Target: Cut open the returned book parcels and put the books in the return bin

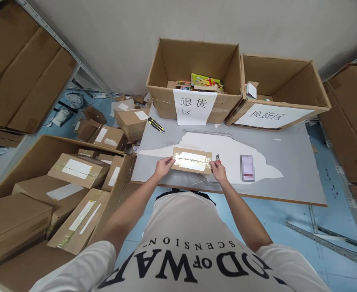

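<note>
At the near left stands a big box (40, 152), filled with taped parcels (75, 168); its place beside the body probably makes them easy to reach.

At the near edge of the counter (300, 162), in front of the person's body, is the held parcel (193, 160). The left hand (165, 165) grasps its left end, thumb and fingers pinched on the edge. The right hand (218, 171) has its grip closed at the right end, and also holds a red cutter (218, 162), whose blade points to the far side, away from the body. I judge that holding by the 2 ends makes the parcel steady and leaves its label and shiny tape uncovered, facing up.

Under and behind it lies a white sheet (229, 152), maybe to protect the surface. A purple item (249, 168), blurred, rests on it at the right, apart from the hands. Farther left, a yellow cutter (156, 125) lies near the edge, touched by neither hand.

At the far side stand 2 open bins: the left bin (163, 101) with a yellow packet (207, 81), the right bin (306, 83) with a small white carton (251, 90). Their signs face the person, "returns" and "exchanges" in Chinese, so the goods seem separated by kind.
</note>
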